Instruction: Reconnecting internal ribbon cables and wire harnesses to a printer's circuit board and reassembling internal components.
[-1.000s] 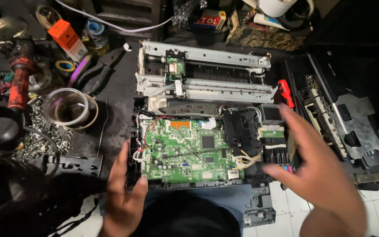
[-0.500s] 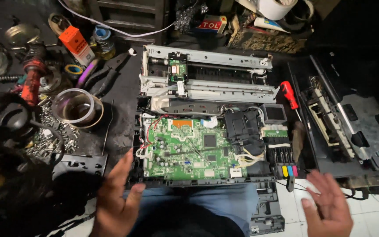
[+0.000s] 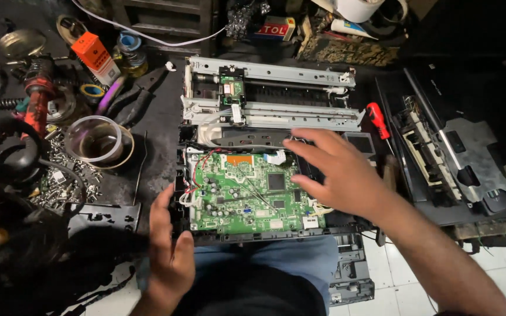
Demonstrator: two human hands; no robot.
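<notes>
Centre frame sits the opened printer chassis [image 3: 265, 117], its green circuit board [image 3: 253, 196] exposed just below the metal rails. The left hand [image 3: 168, 257] presses against the chassis's lower-left edge, fingers together and flat. The right hand [image 3: 341, 169] hovers over the board's right side, fingers spread apart; whether it touches anything is hard to tell. A red-handled screwdriver [image 3: 377, 117] lies right of the chassis, and a clear cup [image 3: 98, 140] stands at left.

Green board [image 3: 253, 196] with an orange patch and red wires; grey metal frame [image 3: 270, 96] above it; red-handled screwdriver [image 3: 377, 117] right of it; orange box [image 3: 93, 55] far upper left.
</notes>
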